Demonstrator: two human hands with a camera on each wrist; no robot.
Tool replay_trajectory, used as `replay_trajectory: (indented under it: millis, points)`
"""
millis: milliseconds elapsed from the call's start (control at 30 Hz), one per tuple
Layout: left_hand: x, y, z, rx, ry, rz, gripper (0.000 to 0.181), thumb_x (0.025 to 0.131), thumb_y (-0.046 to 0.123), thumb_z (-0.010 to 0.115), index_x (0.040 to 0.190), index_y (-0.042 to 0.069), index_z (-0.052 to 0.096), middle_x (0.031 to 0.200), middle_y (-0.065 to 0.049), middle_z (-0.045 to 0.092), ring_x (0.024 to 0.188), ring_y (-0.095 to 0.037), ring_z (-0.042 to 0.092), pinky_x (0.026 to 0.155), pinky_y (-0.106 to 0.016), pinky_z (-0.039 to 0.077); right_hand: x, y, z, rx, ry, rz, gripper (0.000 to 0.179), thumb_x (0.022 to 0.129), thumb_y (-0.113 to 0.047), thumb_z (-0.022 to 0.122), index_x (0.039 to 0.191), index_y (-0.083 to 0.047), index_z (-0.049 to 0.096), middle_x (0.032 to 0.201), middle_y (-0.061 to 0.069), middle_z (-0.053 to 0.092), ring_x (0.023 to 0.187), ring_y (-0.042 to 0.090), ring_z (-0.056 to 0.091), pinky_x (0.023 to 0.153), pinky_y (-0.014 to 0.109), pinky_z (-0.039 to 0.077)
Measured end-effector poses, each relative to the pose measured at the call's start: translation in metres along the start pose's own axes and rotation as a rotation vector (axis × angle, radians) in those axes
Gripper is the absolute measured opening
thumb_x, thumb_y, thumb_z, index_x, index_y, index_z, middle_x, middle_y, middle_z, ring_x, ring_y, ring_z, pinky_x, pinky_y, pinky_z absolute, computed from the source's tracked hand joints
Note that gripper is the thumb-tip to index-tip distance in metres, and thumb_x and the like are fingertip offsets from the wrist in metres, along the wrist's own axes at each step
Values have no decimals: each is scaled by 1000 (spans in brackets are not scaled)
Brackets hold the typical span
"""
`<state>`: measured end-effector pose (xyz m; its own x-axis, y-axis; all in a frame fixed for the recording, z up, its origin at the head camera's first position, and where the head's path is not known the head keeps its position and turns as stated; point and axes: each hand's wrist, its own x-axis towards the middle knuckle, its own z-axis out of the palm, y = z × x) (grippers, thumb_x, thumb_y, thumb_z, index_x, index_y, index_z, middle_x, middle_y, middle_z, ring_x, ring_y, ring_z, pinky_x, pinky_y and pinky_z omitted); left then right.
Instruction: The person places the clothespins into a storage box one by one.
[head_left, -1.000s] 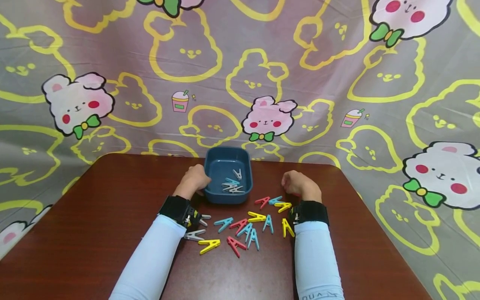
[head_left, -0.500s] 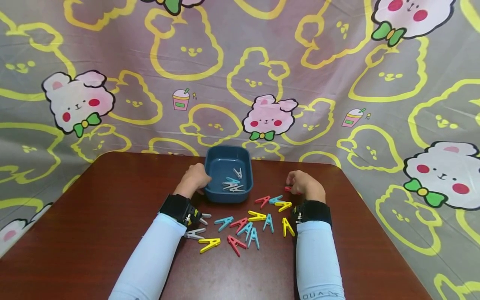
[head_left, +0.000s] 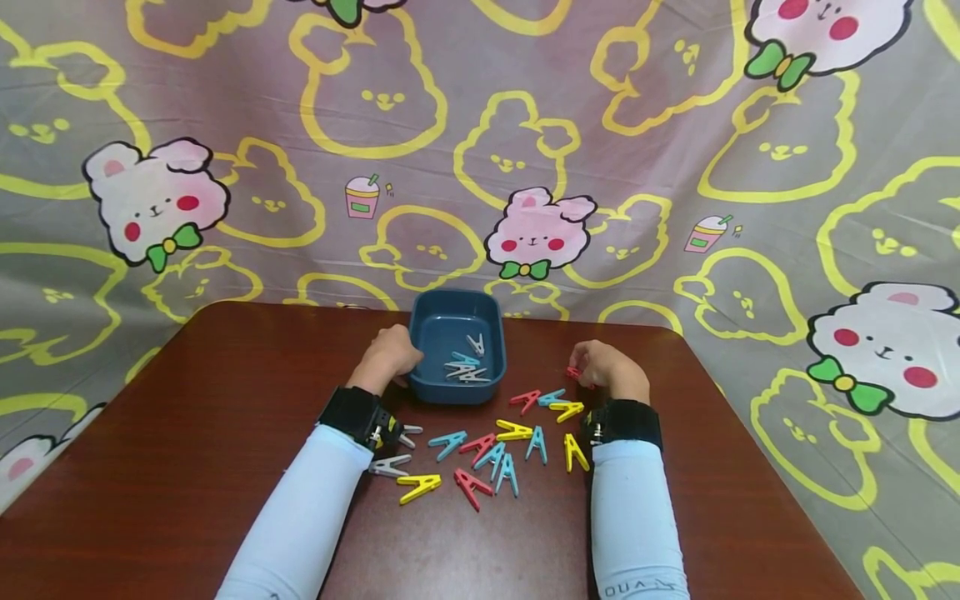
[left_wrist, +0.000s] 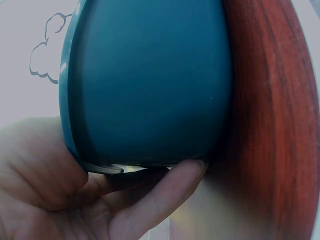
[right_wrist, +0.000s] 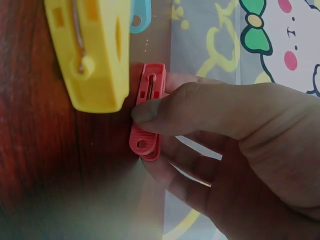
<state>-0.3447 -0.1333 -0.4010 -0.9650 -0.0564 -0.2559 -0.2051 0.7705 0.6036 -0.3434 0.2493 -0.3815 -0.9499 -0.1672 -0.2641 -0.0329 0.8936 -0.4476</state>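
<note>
My left hand (head_left: 390,354) grips the left side of a blue plastic bin (head_left: 457,392), with the thumb low on its outer wall in the left wrist view. Inside lie several grey clothespins (head_left: 476,344) and a light blue clothespin (head_left: 466,359). Right of the bin, my right hand (head_left: 606,367) pinches a red clothespin (right_wrist: 148,90) between thumb and fingers, close to the tabletop. A yellow clothespin (right_wrist: 95,55) lies beside that hand in the right wrist view, partly covering a light blue clothespin (right_wrist: 142,15).
Several yellow, red, light blue and grey clothespins lie scattered in front of the bin, among them a red clothespin (head_left: 472,487) and a yellow clothespin (head_left: 420,487). The brown table (head_left: 187,433) ends at a patterned curtain (head_left: 420,183) behind.
The right hand has shifted slightly right and now shows a red clothespin in its fingers, a little higher than half a second ago. The left hand and the bin keep their place.
</note>
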Motion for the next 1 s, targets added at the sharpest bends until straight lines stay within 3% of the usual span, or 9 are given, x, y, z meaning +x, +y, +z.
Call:
replay_trajectory:
  millis: [200,367,733,1000]
  points:
    - [40,-19,13,24,-2,-6,41,104,17,66,133,-12,63,119,-30,73,69,-31,80,68,-41,69,0,-1,1,-6,-2,-12,35,89,7,73,121,-6,68,114,18,64,94,32,61,72,31,54]
    - [51,-21,17,14,-1,-30,43,102,18,69,133,-11,63,115,-29,72,67,-32,80,64,-43,68,-1,-2,1,-4,-5,-20,35,90,7,73,122,-5,67,113,19,63,93,32,60,72,31,53]
    - [46,-20,15,23,7,0,43,104,18,66,135,-11,62,116,-31,73,69,-32,80,66,-43,68,0,-1,1,-6,-16,-16,32,91,6,72,120,-6,68,112,17,64,92,31,61,72,32,53]
    - [60,-28,20,20,34,15,39,98,18,68,124,-11,65,108,-31,75,60,-29,79,59,-41,67,-1,-5,-2,-31,2,-8,29,93,3,74,120,-6,69,112,17,68,92,31,62,72,33,55]
